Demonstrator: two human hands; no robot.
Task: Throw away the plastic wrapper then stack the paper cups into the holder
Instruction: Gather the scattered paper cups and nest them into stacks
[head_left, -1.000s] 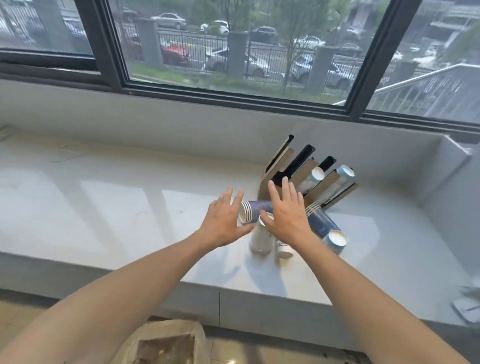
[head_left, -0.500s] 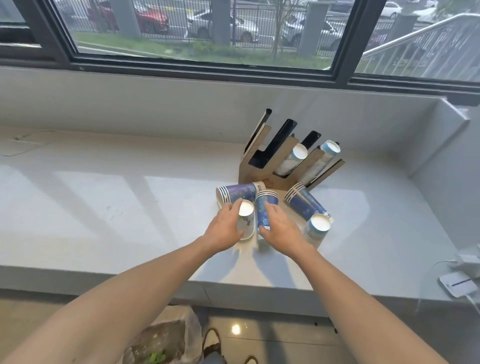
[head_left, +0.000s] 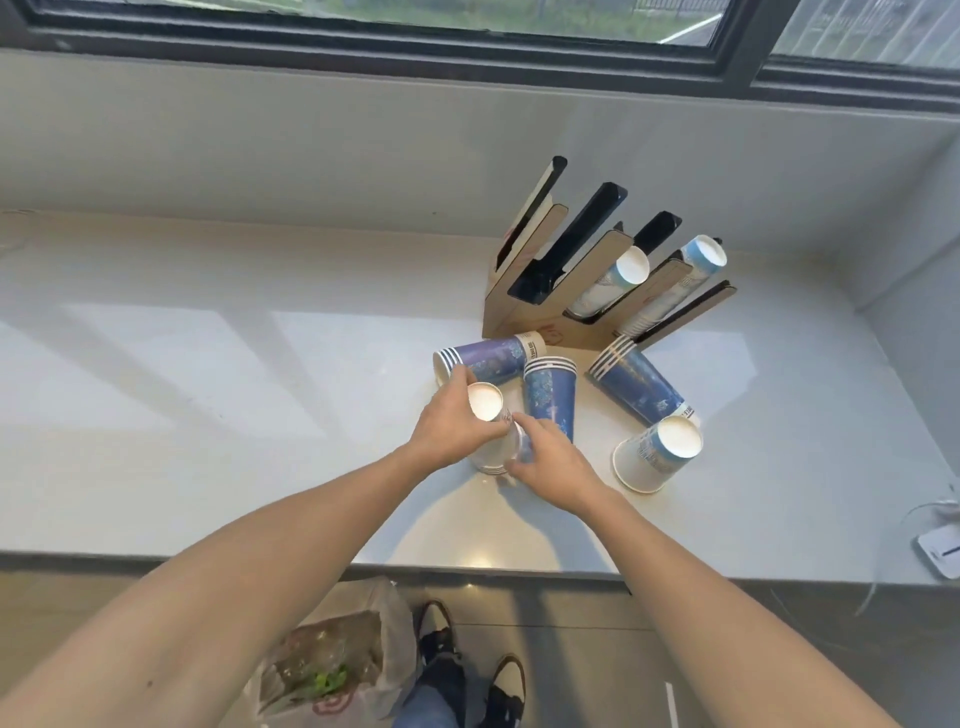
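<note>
White stone bench (head_left: 208, 415) under you, and both your hands are closed on one upturned stack of white-and-blue paper cups (head_left: 488, 415) standing near the front of it. Your left hand (head_left: 452, 426) wraps the stack's left side, thumb up by the white base; your right hand (head_left: 550, 462) pinches its lower right side, though whether those fingertips grip the cups or something clear around them, I can't tell. Just behind lie two sideways blue stacks, one (head_left: 488, 358) pointing left, one (head_left: 550, 395) pointing toward you. Off right, a third blue stack (head_left: 639, 384) lies slanted, with a tilted white-bottomed stack (head_left: 657, 454) beside it. The slotted wooden cup holder (head_left: 545, 306) stands at the back, two slots holding cups. Below the bench edge, a crumpled clear plastic bag (head_left: 332, 665) sits on the floor.
</note>
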